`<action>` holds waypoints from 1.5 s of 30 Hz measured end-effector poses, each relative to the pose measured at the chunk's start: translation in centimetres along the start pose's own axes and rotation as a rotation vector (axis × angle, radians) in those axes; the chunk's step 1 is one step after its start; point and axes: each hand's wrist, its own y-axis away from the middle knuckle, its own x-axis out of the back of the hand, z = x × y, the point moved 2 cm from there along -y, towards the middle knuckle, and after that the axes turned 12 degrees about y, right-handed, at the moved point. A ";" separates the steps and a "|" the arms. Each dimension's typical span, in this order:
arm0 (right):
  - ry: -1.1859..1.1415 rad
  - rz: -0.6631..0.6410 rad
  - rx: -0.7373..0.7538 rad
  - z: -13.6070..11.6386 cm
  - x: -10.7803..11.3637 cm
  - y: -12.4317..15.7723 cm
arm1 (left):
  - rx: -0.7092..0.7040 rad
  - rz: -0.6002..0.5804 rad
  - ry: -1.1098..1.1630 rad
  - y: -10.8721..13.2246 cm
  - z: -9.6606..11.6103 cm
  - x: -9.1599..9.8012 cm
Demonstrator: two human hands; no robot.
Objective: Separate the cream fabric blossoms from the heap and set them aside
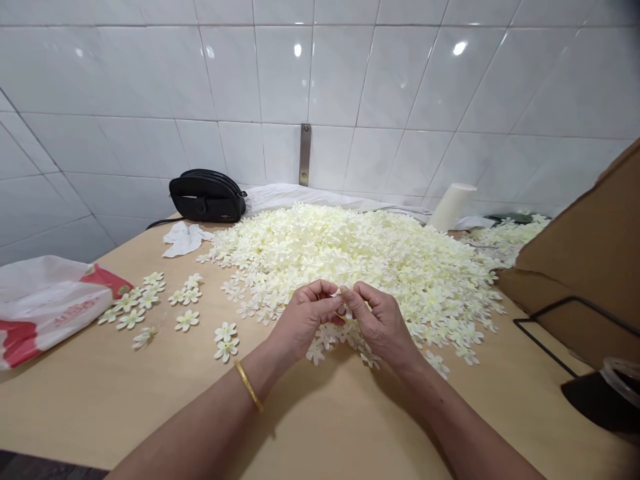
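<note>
My left hand (307, 312) and my right hand (383, 323) meet at the near edge of a big pile of pale cream artificial flowers (345, 243). Fingertips of both are pinched together on a small white artificial flower (345, 308), mostly covered by the fingers. A gold bangle (248, 385) circles my left wrist. Left of my hands, a loose pair of flowers (226, 341) lies on the table, with a single flower (187, 321) and a small cluster (143, 300) farther left.
A wooden table (320, 427) stands against a tiled wall. A black pouch (207, 197), crumpled tissue (185, 239) and plastic bag (55, 307) are on the left. At the right are a white cone (450, 208), a cardboard box (575, 260), a black metal frame (547, 348) and a clear cup (623, 379).
</note>
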 end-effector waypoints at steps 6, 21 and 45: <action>0.028 0.030 0.014 0.0 0.2 -0.1 | 0.008 0.050 0.054 0.0 0.1 0.0; -0.268 0.245 -0.170 2.3 2.0 -1.4 | -0.256 0.372 -0.694 -7.8 5.5 0.0; 0.111 0.290 -0.121 4.9 2.0 -7.4 | -0.566 -0.014 -1.462 4.0 2.7 0.3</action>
